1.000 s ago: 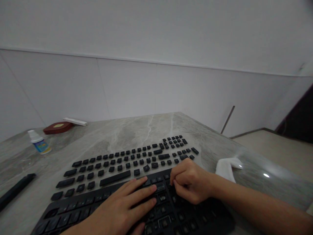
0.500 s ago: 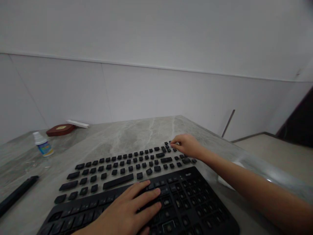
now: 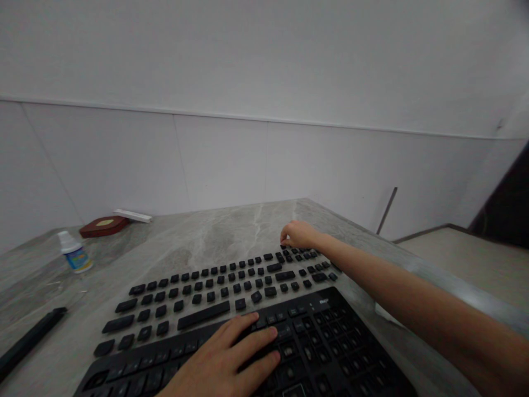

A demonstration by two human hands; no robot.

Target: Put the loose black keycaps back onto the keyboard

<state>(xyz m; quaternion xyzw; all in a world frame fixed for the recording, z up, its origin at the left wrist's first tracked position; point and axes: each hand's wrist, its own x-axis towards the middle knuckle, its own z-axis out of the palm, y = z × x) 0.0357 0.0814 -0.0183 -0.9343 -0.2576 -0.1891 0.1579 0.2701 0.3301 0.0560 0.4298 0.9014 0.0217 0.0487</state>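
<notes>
A black keyboard [image 3: 351, 353] lies in front of me, and many of its key places on the right side are bare. My left hand [image 3: 231, 353] rests on it, palm down with fingers spread. Beyond the keyboard, loose black keycaps are laid out in rows, with a long space bar [image 3: 203, 315] among them. My right hand [image 3: 298, 234] reaches past the far right rows. Its fingers are pinched at a small keycap [image 3: 283, 246] on the tabletop, which they partly hide.
The grey marbled table [image 3: 223, 231] carries a white bottle with a blue label [image 3: 76, 256], a reddish-brown box [image 3: 103, 226], and a white bar [image 3: 133, 215]. A long black object [image 3: 31, 339] lies at left. Something white [image 3: 386, 313] is partly behind my right forearm.
My right hand has gone from the keyboard's upper right out to the far rows of keycaps, then slightly farther back. My left hand has stayed on the keyboard.
</notes>
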